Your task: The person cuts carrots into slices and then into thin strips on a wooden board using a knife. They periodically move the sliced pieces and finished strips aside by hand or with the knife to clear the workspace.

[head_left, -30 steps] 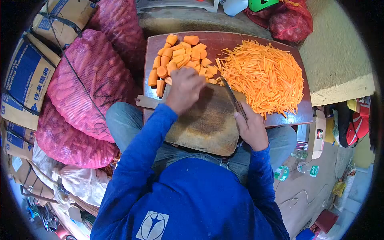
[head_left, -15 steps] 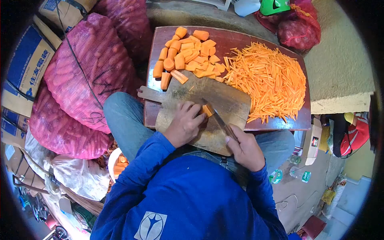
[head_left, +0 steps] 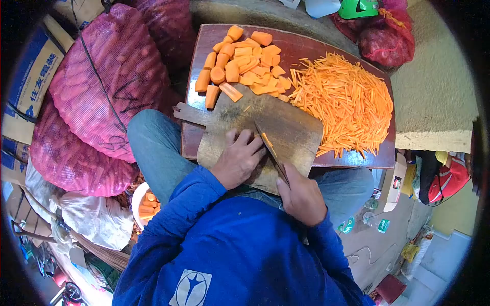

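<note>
My right hand (head_left: 304, 200) is wrapped round the handle of a kitchen knife (head_left: 272, 153). Its blade slants up to the left across the wooden cutting board (head_left: 297, 133), close to my left fingertips. With fingers curled, my left hand (head_left: 240, 159) presses down on the board over a carrot piece, which the hand and blade now mostly hide. A thin orange carrot slice (head_left: 268, 144) shows along the blade's right side. Beyond the board, peeled carrot chunks and flat slices (head_left: 245, 64) lie at the left; a large heap of carrot sticks (head_left: 347, 104) covers the right.
The board rests on a low reddish table (head_left: 306, 46) before my crossed legs. Pink mesh sacks (head_left: 109, 81) stand at the left, near a white bucket (head_left: 137, 204) holding carrots. A red mesh bag (head_left: 388, 46) sits at the back right. Plastic bottles (head_left: 370, 219) lie on the floor.
The knife and my right hand have shifted slightly left and down. The carrot piece seen at my left fingertips is now mostly hidden, and a thin slice shows beside the blade. The view has tilted slightly.
</note>
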Motion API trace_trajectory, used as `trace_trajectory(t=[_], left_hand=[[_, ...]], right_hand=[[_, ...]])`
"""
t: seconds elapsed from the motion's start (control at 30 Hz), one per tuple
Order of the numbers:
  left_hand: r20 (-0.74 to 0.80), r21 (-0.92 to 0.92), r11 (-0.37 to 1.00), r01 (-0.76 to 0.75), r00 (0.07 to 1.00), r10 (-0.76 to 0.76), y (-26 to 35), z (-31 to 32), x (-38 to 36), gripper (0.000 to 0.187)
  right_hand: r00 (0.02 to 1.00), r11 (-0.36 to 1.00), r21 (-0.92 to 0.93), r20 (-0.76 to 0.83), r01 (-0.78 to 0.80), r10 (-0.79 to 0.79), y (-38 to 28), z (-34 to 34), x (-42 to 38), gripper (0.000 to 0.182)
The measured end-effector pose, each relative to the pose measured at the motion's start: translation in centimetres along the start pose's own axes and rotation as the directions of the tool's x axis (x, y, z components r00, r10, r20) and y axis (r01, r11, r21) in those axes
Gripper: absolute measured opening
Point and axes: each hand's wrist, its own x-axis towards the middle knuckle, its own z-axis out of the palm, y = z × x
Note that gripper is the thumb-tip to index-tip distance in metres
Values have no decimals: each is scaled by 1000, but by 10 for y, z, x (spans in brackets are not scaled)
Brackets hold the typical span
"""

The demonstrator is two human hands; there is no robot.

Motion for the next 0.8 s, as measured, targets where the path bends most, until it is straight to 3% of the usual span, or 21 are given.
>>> trace_trajectory(t=[0.17,0.57,0.63,0.7,0.8], left_hand=[[-53,-64,997,45,997,-48,-1,2,-2,26],[-38,-41,994,104,994,-106,-3,3,-9,36],[-31,-29,994,105,994,-106,-3,0,-9,36],[-22,-20,995,102,995,-102,-4,1,-9,36],[-94,-17,998,67,993,-69,-2,4,-7,21]], right_hand=[[998,998,-23,-34,61,-61,-3,-2,17,40],[999,1000,12,51,2,-3,-9,-7,21,40],[1000,998,64,9,12,-13,-17,-14,7,28],[1000,1000,23,29,7,-8,-9,-3,10,32],[999,1000,-5,42,-24,24,-9,4,26,36]])
